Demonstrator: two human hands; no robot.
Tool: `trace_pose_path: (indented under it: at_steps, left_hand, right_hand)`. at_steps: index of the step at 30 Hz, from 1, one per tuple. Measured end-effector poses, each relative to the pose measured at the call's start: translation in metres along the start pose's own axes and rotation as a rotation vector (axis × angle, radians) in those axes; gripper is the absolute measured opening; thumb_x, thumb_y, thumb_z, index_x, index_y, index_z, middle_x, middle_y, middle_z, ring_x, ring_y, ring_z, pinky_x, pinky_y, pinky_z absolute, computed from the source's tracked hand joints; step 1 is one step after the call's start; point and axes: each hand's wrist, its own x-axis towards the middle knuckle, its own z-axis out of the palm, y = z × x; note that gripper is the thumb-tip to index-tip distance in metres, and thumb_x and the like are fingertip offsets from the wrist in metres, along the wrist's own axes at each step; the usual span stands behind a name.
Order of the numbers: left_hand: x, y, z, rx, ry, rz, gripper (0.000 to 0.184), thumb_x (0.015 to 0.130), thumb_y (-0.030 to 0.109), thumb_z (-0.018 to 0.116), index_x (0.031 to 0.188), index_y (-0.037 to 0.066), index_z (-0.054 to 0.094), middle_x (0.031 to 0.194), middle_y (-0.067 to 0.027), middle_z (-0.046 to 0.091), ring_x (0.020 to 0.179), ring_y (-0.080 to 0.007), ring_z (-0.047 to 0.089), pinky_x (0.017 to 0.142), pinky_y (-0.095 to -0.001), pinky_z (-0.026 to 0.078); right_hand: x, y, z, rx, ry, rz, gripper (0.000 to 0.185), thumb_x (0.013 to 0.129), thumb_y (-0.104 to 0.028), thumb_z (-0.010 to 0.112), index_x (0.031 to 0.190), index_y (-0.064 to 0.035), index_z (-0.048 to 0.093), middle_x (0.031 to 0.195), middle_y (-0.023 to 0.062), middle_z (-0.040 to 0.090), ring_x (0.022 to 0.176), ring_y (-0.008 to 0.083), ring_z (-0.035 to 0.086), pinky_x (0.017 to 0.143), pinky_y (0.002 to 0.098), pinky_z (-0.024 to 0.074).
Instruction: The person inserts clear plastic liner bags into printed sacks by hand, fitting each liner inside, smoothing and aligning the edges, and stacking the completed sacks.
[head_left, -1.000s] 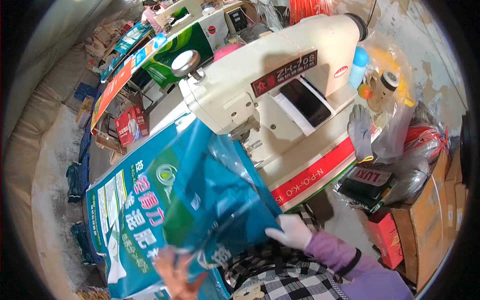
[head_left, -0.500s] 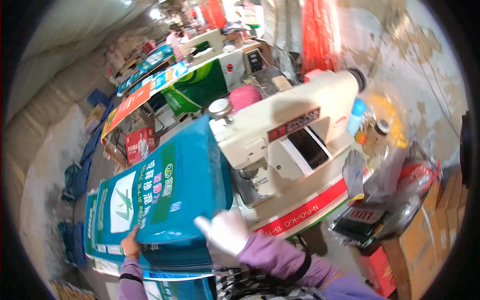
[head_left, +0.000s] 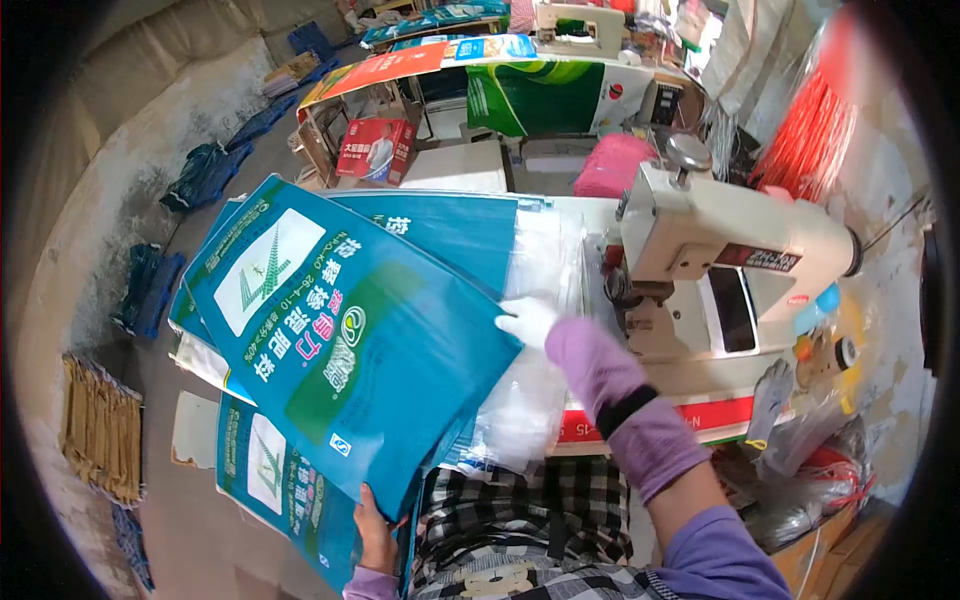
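The table (head_left: 700, 412) is taken up by the sewing machine (head_left: 735, 225) on the R side and by a pile of blue sacks (head_left: 455, 222) on the L, w/ clear plastic (head_left: 530, 400) lying btwn them. The top sack (head_left: 335, 345) is laid askew across the pile, printed face up, and is held nr. two of its corners. Another printed sack (head_left: 268, 475) is seen lower down, partly under it.

Since the top sack is wide & floppy, it's best held by two well-spaced points, w/ light, even tension so that no sag or crease is formed. The skew vs. the pile is best taken out by a turn of the whole sheet, not by a tug at one corner. Its R edge should be watched, b/c the clear plastic is right beside it and could be dragged along.

The lower corner is gripped by the bare L hand (head_left: 375, 535). The white-gloved R hand (head_left: 530, 322) is set at the R corner, fingers on the edge; whether it's closed on the film can't be told. Slick film is easily lost under a glove, so a firm pinch w/ the fingertips (head_left: 506, 321) is advised there.
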Motion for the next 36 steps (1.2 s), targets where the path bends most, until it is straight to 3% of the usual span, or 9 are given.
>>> trace_pose_path:
  at_steps: [3,6,10,16,19,22,26,30,36]
  left_hand:
    - [0.026,-0.021,-0.012,0.047,-0.002,0.174,0.042,0.096,0.041,0.054,0.121,0.007,0.054,0.107,-0.0102,0.062,0.088,-0.023,0.063,0.084,-0.0343,0.05]
    - [0.065,-0.03,-0.062,-0.179,0.082,0.41,0.024,0.095,0.021,0.055,0.105,0.0,0.063,0.101,-0.0094,0.064,0.082,-0.0177,0.058,0.073,-0.0286,0.048]
    - [0.04,0.047,-0.164,-0.319,-0.014,0.532,0.04,0.093,0.029,0.053,0.122,0.002,0.053,0.111,-0.0132,0.062,0.103,-0.0276,0.061,0.089,-0.043,0.05]
    - [-0.075,0.006,-0.254,-0.543,0.343,0.32,0.045,0.098,0.036,0.049,0.129,0.004,0.053,0.134,-0.0166,0.053,0.122,-0.0308,0.052,0.104,-0.0457,0.039]
    - [-0.083,-0.082,-0.265,-0.777,0.337,0.405,0.036,0.096,0.029,0.05,0.119,0.001,0.053,0.109,-0.0132,0.062,0.096,-0.0281,0.064,0.087,-0.0409,0.051]
    - [-0.067,-0.189,-0.318,-0.141,0.58,0.298,0.026,0.098,0.017,0.051,0.115,-0.001,0.057,0.108,-0.0126,0.064,0.095,-0.0244,0.062,0.085,-0.0373,0.051]
    - [-0.05,-0.179,-0.261,-0.208,0.574,0.148,0.026,0.099,0.019,0.051,0.113,-0.001,0.06,0.109,-0.0099,0.064,0.097,-0.0216,0.06,0.088,-0.0376,0.049]
    - [0.024,-0.203,-0.251,-0.397,0.37,0.038,0.033,0.101,0.026,0.048,0.12,0.0,0.056,0.117,-0.0097,0.061,0.101,-0.0218,0.058,0.091,-0.0375,0.047]
    - [0.06,-0.207,-0.249,0.35,0.404,0.162,0.042,0.095,0.031,0.055,0.125,0.003,0.054,0.121,-0.0181,0.059,0.108,-0.0308,0.055,0.095,-0.0432,0.044]
  right_hand:
    - [-0.027,-0.019,0.005,0.333,0.13,-0.011,0.051,0.091,-0.03,0.057,0.133,-0.0027,0.051,0.125,0.0227,0.059,0.114,0.0344,0.058,0.098,0.04,0.0449]
    - [-0.055,-0.061,0.016,-0.115,0.28,0.041,0.038,0.091,-0.013,0.054,0.129,-0.0126,0.056,0.109,0.0158,0.066,0.097,0.0279,0.065,0.088,0.0368,0.0479]
    - [-0.054,-0.104,0.086,-0.103,0.329,-0.374,0.039,0.086,-0.006,0.05,0.118,-0.0212,0.064,0.087,0.011,0.066,0.076,0.0318,0.066,0.068,0.0406,0.0526]
    - [-0.035,-0.232,0.201,0.018,-0.023,-0.518,0.028,0.088,-0.006,0.048,0.111,-0.0124,0.064,0.091,0.0173,0.062,0.077,0.035,0.065,0.068,0.0436,0.0528]
    - [-0.047,-0.213,0.319,-0.156,-0.281,-0.386,0.014,0.09,-0.009,0.046,0.093,-0.0076,0.06,0.091,0.0173,0.062,0.079,0.0344,0.066,0.071,0.045,0.0529]
    - [-0.065,-0.174,0.346,0.191,-0.426,0.276,0.045,0.086,-0.05,0.057,0.1,-0.0079,0.063,0.096,0.0199,0.066,0.088,0.0381,0.064,0.082,0.0474,0.0483]
    - [-0.069,-0.077,0.377,-0.022,-0.055,-0.182,0.025,0.091,-0.021,0.054,0.109,-0.0119,0.069,0.11,0.0174,0.065,0.106,0.0352,0.06,0.093,0.0455,0.0451]
    - [-0.073,-0.058,0.378,-0.008,-0.189,0.052,0.025,0.093,-0.022,0.051,0.109,-0.0103,0.067,0.105,0.0168,0.065,0.101,0.0347,0.06,0.09,0.0446,0.0459]
    - [-0.092,-0.051,0.406,0.131,0.016,0.105,0.027,0.095,-0.022,0.046,0.109,-0.0079,0.063,0.098,0.0158,0.065,0.094,0.0338,0.06,0.087,0.0433,0.0472]
